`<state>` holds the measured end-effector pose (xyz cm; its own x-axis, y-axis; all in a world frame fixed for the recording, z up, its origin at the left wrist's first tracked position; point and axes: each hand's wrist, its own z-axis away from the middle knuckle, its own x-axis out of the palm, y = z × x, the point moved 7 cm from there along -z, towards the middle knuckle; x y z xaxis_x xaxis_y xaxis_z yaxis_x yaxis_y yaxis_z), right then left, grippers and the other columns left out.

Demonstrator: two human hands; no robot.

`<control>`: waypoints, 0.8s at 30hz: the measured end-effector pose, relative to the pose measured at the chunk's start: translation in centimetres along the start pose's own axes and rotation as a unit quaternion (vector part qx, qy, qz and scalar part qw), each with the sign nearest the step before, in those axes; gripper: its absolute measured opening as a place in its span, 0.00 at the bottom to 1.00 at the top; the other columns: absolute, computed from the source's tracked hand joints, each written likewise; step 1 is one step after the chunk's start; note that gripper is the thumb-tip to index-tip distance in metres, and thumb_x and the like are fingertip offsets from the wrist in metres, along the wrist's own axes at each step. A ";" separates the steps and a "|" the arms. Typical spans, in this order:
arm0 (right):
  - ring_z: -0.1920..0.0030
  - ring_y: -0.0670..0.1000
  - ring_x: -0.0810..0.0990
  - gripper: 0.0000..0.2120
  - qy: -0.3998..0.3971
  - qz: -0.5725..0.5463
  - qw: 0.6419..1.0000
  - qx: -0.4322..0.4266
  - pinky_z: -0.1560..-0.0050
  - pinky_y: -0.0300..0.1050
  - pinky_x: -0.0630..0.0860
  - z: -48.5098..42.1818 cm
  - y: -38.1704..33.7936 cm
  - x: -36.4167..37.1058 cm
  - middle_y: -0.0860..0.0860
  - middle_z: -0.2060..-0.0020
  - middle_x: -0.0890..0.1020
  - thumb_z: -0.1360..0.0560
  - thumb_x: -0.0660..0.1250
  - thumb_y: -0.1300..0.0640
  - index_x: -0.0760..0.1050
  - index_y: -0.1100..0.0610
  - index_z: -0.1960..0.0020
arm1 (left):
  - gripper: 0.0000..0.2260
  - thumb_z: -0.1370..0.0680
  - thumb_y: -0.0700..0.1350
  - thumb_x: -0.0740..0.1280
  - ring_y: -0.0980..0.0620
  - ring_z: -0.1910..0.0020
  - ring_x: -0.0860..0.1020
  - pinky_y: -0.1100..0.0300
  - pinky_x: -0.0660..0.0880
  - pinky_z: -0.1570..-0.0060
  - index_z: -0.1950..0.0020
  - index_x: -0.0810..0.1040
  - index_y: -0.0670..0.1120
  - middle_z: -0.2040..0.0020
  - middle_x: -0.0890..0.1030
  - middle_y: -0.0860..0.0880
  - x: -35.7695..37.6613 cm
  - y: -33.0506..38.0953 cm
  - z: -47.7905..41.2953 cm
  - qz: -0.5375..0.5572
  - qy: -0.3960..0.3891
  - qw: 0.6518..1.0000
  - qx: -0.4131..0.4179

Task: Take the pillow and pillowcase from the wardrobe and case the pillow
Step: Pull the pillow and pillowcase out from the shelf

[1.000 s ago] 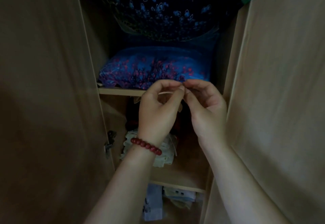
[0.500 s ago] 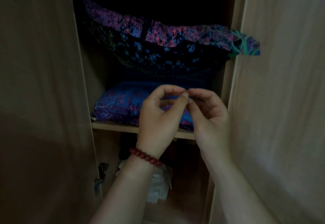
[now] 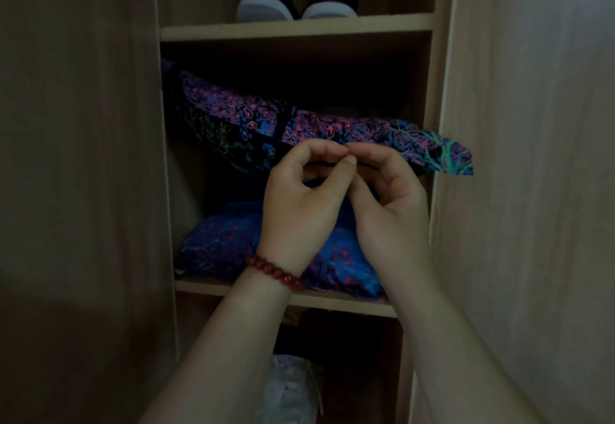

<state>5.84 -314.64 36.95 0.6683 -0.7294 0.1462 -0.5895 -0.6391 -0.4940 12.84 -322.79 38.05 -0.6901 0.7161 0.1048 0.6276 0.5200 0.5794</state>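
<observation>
A fumbled pull is the risk, since the left hand (image 3: 299, 204) and right hand (image 3: 389, 200) hover curled, fingertips meeting in a grip on something I cannot make out, before the blue bundle (image 3: 219, 244) and the purple-patterned bundle (image 3: 332, 127) overhanging atop it on the wardrobe shelf (image 3: 206, 287), presumably pillowcase and pillow, which could slide out.

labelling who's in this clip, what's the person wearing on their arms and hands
No sleeves reach into view, and no gloves, rings or watch show on the left hand or the right hand. The left wrist wears a bracelet of round, glossy dark red beads strung in a single row. The right wrist wears nothing.
</observation>
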 end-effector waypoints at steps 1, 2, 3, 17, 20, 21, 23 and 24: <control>0.49 0.52 0.81 0.09 -0.004 0.005 1.000 -0.003 0.47 0.47 0.78 -0.2 -0.1 0.3 0.54 0.51 0.82 0.26 0.64 0.61 0.76 0.52 0.49 | 0.01 0.26 0.42 0.67 0.50 0.52 0.81 0.57 0.78 0.50 0.56 0.78 0.48 0.55 0.82 0.47 -0.2 0.1 -0.2 0.003 0.001 1.000 0.001; 0.49 0.51 0.81 0.09 -0.007 0.011 1.000 -0.007 0.48 0.46 0.78 -0.4 -0.1 0.5 0.53 0.51 0.82 0.26 0.64 0.61 0.76 0.52 0.48 | 0.01 0.26 0.43 0.67 0.49 0.52 0.80 0.57 0.78 0.50 0.56 0.78 0.48 0.55 0.81 0.47 -0.3 0.1 -0.4 0.005 0.000 1.000 0.000; 0.49 0.50 0.81 0.09 -0.009 0.018 1.000 -0.011 0.49 0.44 0.78 -0.5 -0.2 0.6 0.52 0.52 0.82 0.26 0.64 0.61 0.76 0.52 0.48 | 0.02 0.26 0.43 0.66 0.50 0.52 0.80 0.57 0.78 0.51 0.56 0.78 0.48 0.55 0.81 0.47 -0.4 0.0 -0.5 0.005 -0.002 1.000 -0.001; 0.30 0.52 0.65 0.25 -0.081 0.476 0.865 -0.138 0.26 0.51 0.52 -3.8 0.0 1.9 0.53 0.32 0.71 0.29 0.65 0.60 0.68 0.58 0.32 | 0.18 0.31 0.35 0.67 0.62 0.45 0.69 0.76 0.65 0.45 0.45 0.74 0.51 0.45 0.69 0.57 -1.7 -0.4 -5.6 -0.367 -0.060 0.915 0.156; 0.30 0.53 0.65 0.26 -0.088 0.500 0.854 -0.118 0.27 0.50 0.44 -4.2 1.1 1.8 0.53 0.32 0.71 0.30 0.66 0.60 0.68 0.57 0.32 | 0.20 0.30 0.36 0.68 0.59 0.41 0.69 0.66 0.68 0.41 0.40 0.73 0.48 0.41 0.70 0.53 -2.1 -1.4 -6.4 -0.378 -0.060 0.915 0.129; 0.30 0.53 0.66 0.26 -0.089 0.501 0.853 -0.117 0.27 0.49 0.44 -4.2 1.3 1.8 0.53 0.32 0.71 0.30 0.67 0.60 0.69 0.56 0.33 | 0.21 0.30 0.37 0.68 0.58 0.40 0.69 0.63 0.68 0.39 0.38 0.73 0.47 0.39 0.70 0.52 -2.3 -1.7 -6.6 -0.381 -0.054 0.915 0.123; 0.31 0.53 0.66 0.27 -0.090 0.504 0.851 -0.118 0.27 0.50 0.45 -4.3 1.7 1.9 0.53 0.32 0.71 0.31 0.68 0.60 0.69 0.55 0.33 | 0.22 0.29 0.39 0.68 0.54 0.35 0.67 0.56 0.64 0.35 0.35 0.72 0.49 0.34 0.69 0.52 -2.4 -2.3 -6.6 -0.426 -0.050 0.895 0.124; 0.31 0.53 0.66 0.27 -0.089 0.508 0.848 -0.117 0.27 0.51 0.46 -4.4 1.9 1.9 0.53 0.33 0.71 0.32 0.68 0.60 0.69 0.54 0.33 | 0.23 0.28 0.41 0.67 0.54 0.32 0.64 0.52 0.62 0.34 0.33 0.70 0.51 0.31 0.67 0.52 -2.3 -2.5 -6.6 -0.457 -0.051 0.880 0.123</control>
<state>4.02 -318.29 40.08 -0.1940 -0.8977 -0.3956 -0.9626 0.2520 -0.0996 10.49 -328.86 41.67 -0.9186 -0.0210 -0.3946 -0.1044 0.9760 0.1909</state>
